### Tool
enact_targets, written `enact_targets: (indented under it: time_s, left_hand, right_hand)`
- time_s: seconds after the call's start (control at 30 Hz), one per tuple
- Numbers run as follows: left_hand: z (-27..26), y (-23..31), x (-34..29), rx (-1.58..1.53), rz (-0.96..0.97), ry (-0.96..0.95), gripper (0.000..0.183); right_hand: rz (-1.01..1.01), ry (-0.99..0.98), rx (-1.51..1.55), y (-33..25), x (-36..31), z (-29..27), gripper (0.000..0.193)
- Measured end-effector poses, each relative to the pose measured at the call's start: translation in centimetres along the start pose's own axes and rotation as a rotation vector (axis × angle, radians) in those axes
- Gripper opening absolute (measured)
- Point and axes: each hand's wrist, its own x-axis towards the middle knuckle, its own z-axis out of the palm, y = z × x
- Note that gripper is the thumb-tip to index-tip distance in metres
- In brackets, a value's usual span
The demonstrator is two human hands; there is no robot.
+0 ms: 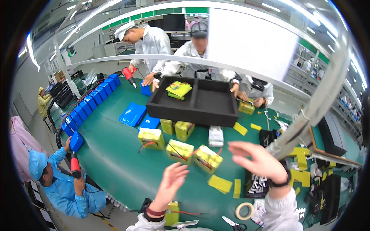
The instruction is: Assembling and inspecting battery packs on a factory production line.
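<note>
My left hand is raised above the table, empty, fingers slightly curled and apart. Nearest to it stands a yellow-wrapped battery pack. My right hand hovers with fingers stretched out, holding nothing. Between and beyond my hands is another yellow battery pack with red and black wires. A third yellow pack stands further left. Beside my left wrist, another yellow block is partly hidden. Across the table a person holds a black two-compartment tray, with yellow pieces in its left compartment.
Blue packs line the table's left side, where a person in blue holds a red heat gun. Blue sleeves lie near the tray. Scissors, a tape roll and yellow sheets lie near my right arm, beside a white post.
</note>
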Motion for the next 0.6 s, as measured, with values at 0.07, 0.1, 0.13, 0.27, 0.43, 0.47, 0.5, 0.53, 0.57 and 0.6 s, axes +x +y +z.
enact_targets:
  time_s: [0.07,0.1,0.13,0.27,0.43,0.47,0.5,0.53,0.57,0.6]
  left_hand:
    - [-7.4,-1.7,0.5,0.056,0.026,0.307,0.041]
    - [-11.1,-3.5,0.8,0.111,0.026,0.412,0.038]
    - [-15.1,-6.4,0.4,0.227,0.035,0.551,0.031]
    - [-25.2,-17.3,-4.6,0.853,-0.166,0.769,0.016]
    - [-25.3,-22.0,-6.6,1.169,-0.056,0.605,0.020]
    - [-25.1,-21.8,-6.5,1.154,-0.074,0.611,0.020]
    - [-25.0,-21.5,-6.3,1.231,-0.173,0.574,0.023]
    - [-24.9,-21.2,-6.1,1.305,-0.273,0.534,0.028]
    - [-24.8,-20.9,-5.8,1.284,-0.290,0.530,0.028]
    - [-24.7,-20.8,-5.4,1.250,-0.239,0.547,0.028]
  right_hand:
    - [-0.031,-0.038,0.054,0.8,10.6,1.6,0.050]
    - [-0.018,-0.030,0.056,1.8,15.5,2.1,0.053]
    - [0.079,0.016,0.163,3.3,20.3,3.1,0.056]
    - [0.373,0.129,0.391,9.7,34.9,8.6,0.065]
    - [0.644,0.269,0.486,17.2,47.0,11.8,0.084]
    - [0.691,0.300,0.458,18.9,48.7,11.9,0.086]
    - [0.738,0.335,0.429,20.7,50.0,12.2,0.088]
    - [0.756,0.339,0.515,22.6,51.2,12.4,0.087]
    - [0.778,0.413,0.517,24.3,51.9,12.7,0.083]
    - [0.826,0.431,0.597,25.8,52.7,12.3,0.081]
